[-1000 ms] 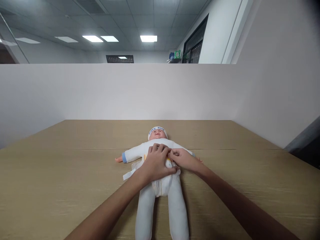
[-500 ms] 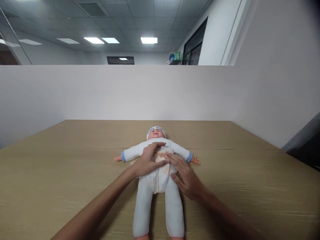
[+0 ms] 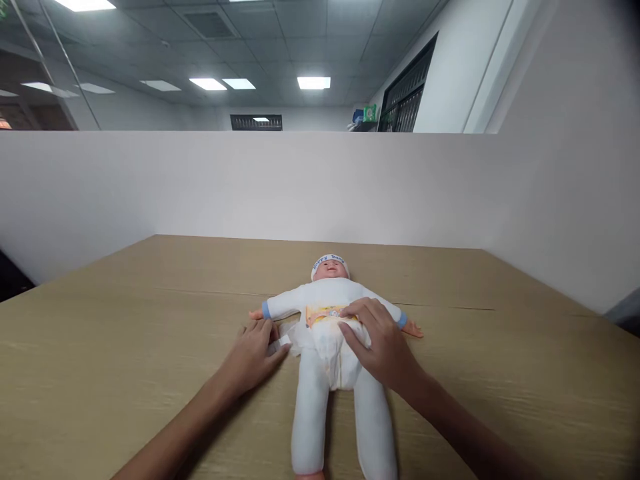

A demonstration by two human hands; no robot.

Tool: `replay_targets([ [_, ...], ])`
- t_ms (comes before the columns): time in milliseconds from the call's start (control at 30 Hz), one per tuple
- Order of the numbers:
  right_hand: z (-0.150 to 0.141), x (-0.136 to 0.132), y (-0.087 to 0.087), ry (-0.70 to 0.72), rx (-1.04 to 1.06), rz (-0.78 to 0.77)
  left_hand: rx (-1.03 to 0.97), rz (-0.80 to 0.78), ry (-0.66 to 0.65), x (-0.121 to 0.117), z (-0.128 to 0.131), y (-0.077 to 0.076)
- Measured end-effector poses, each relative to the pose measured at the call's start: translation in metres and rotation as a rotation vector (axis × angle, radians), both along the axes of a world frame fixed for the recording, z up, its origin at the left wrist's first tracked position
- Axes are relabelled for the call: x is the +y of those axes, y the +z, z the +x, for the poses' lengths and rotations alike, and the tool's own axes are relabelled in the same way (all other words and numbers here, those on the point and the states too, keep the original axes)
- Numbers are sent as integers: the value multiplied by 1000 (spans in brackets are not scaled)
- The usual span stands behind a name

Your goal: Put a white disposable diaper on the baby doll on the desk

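Observation:
A baby doll (image 3: 334,293) in a white outfit with blue cuffs and a lettered white headband lies on its back, its head away from me. A white diaper (image 3: 336,347) with an orange-yellow patterned waistband is around its hips, and its side wing spreads out at the left. My left hand (image 3: 255,355) is closed on that wing, thumb by the pale tab. Curled over the front waistband, my right hand (image 3: 384,341) grips the diaper with thumb and fingers. The doll's feet are mostly cut off at the bottom edge.
The doll lies on a wood-grain table (image 3: 200,267). A low white partition (image 3: 300,187) stands behind it, joining a wall (image 3: 570,167) at the right. Past the partition, a green package (image 3: 369,113) sits near a dark barred window (image 3: 410,87).
My left hand has moved from the doll's belly out to the diaper's left wing, which now spreads outward. My right hand stays on the diaper's front, fingers more curled. The view has turned slightly left.

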State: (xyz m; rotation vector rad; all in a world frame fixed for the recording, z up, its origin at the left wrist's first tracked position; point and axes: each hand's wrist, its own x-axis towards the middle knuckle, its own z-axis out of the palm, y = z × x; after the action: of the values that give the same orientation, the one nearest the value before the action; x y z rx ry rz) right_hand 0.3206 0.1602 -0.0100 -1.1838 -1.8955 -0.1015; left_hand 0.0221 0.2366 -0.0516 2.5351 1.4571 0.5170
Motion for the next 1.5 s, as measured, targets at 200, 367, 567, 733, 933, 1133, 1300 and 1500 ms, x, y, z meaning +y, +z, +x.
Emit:
replay_targets([
  [200,-33,28,17,-89,-20,-263,-251,-273,-24,10,3,14],
  [367,-32,34,13,-115,-21,-329,-561,-364,-61,17,21,48],
  [567,-32,34,10,-88,-48,-286,-606,-385,-143,18,73,64],
  [733,-31,33,12,-68,-16,-298,-720,-438,-141,19,75,53],
  [933,-28,17,36,140,-122,-232,-814,-371,-41,19,37,38],
  [1133,-36,45,44,457,-451,-334,-874,-399,-42,14,30,37],
  [1300,-48,64,44,415,-588,-311,-841,-432,-83,13,47,46],
  [1500,-50,30,25,-151,-252,-172,-830,-425,-109,11,65,46],
])
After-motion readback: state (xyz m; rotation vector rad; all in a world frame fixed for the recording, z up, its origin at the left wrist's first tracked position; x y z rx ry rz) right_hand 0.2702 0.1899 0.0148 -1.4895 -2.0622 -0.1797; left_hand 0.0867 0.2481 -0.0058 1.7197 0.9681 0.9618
